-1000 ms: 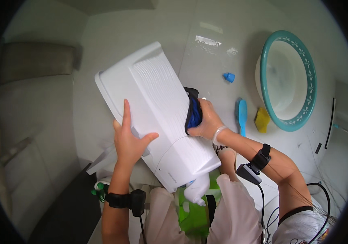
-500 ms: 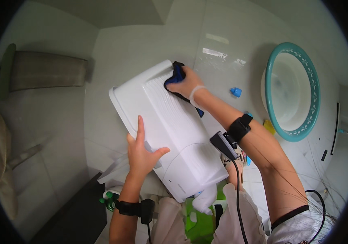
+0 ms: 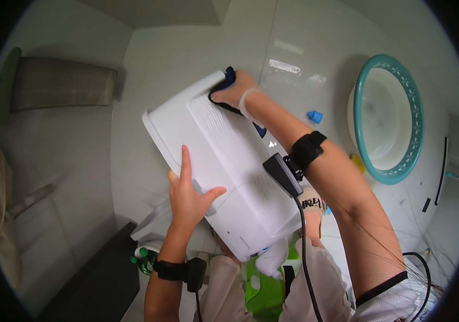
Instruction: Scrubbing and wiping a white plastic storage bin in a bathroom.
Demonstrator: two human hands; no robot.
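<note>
A large white plastic unit (image 3: 197, 134) with a washboard-like ridged panel lies tilted across the middle, its near end over my legs. My left hand (image 3: 191, 196) grips its left long side, thumb and index finger stretched over the top; the other fingers are partly hidden. At the far right corner, my right hand (image 3: 234, 91) presses a dark blue, black-edged cloth (image 3: 230, 77) against the ridged panel. Part of the cloth hangs over the right side. A translucent band circles my right wrist.
Right of the unit stands a white basin with a teal rim (image 3: 356, 115). A small blue cap (image 3: 314, 116) lies on the wet tiled floor (image 3: 285, 96). By my left forearm are a green bottle (image 3: 144, 263) and a dark slab (image 3: 98, 273). A white bottle (image 3: 272, 258) and green item (image 3: 261, 298) lie between my legs.
My right hand has slid the cloth up and slightly left, toward the unit's far corner. The left hand keeps its place on the side; the unit has barely shifted.
</note>
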